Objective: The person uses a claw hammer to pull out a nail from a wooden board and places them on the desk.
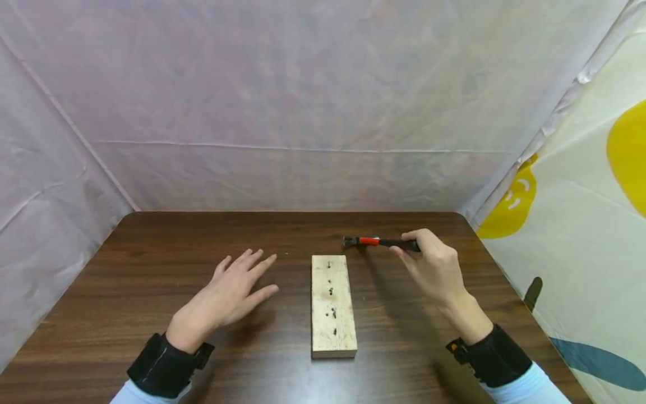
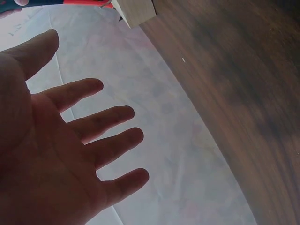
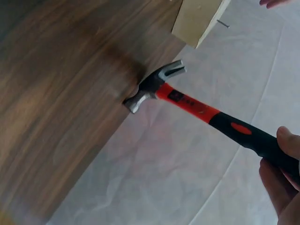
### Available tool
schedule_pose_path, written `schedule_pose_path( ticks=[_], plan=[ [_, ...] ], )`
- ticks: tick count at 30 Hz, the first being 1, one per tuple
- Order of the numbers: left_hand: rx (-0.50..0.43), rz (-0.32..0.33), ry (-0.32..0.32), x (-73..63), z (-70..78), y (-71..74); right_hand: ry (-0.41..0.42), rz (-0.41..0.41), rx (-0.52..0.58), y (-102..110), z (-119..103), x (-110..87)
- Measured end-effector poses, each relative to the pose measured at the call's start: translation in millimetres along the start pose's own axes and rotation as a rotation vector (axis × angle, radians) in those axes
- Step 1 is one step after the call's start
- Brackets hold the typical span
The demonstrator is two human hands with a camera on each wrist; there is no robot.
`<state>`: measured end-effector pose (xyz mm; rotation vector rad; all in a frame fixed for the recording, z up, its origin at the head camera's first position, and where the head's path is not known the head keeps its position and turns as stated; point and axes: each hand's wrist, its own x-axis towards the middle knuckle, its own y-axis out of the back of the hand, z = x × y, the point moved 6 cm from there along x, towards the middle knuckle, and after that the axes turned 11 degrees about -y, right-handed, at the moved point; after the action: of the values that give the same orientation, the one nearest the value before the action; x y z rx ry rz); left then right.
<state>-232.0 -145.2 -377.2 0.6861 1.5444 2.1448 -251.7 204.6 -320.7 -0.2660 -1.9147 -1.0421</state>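
A claw hammer [image 3: 187,101] with a red and black handle is held near the end of its grip by my right hand [image 1: 435,266]. In the head view its head points left, beyond the far end of a pale wooden block [image 1: 333,314]. Dark holes or marks run along the block's top, and a nail [image 3: 223,23] sticks out of it in the right wrist view. To the left of the block, my left hand [image 1: 227,292] hovers over the table with fingers spread and straight. Its palm [image 2: 51,145] holds nothing in the left wrist view.
The block lies on a dark wood-grain table [image 1: 126,269]. Pale cloth [image 1: 303,101] hangs behind and at the left; cloth with yellow and blue shapes [image 1: 580,269] hangs at the right. A tiny light speck [image 2: 183,60] lies on the tabletop.
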Motion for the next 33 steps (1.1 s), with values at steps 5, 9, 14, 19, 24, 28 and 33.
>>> schedule_pose_path(
  ticks=[5, 9, 14, 19, 24, 28, 33],
  plan=[
    [-0.006, 0.014, -0.015, 0.7, 1.7, -0.1, -0.031, 0.038, 0.109, 2.5, -2.5, -0.6],
    [-0.008, 0.046, -0.043, 4.3, 4.8, 0.7, -0.027, 0.113, 0.170, 9.9, -7.8, 3.0],
    [-0.006, 0.172, -0.136, 13.0, 13.4, 5.8, -0.021, 0.168, 0.179, 24.2, -19.7, 12.6],
    [-0.014, 0.320, -0.265, 23.8, 26.6, 15.1, -0.044, 0.176, 0.270, 38.6, -32.6, 20.0],
    [-0.020, 0.424, -0.357, 34.7, 37.9, 23.6, -0.081, 0.112, 0.427, 43.3, -44.0, 24.8],
    [-0.018, 0.434, -0.400, 42.3, 44.6, 23.9, -0.107, 0.049, 0.503, 42.9, -55.3, 27.4],
    [-0.001, 0.412, -0.429, 47.0, 50.3, 18.3, -0.140, 0.001, 0.602, 42.2, -67.4, 27.8]
  ],
)
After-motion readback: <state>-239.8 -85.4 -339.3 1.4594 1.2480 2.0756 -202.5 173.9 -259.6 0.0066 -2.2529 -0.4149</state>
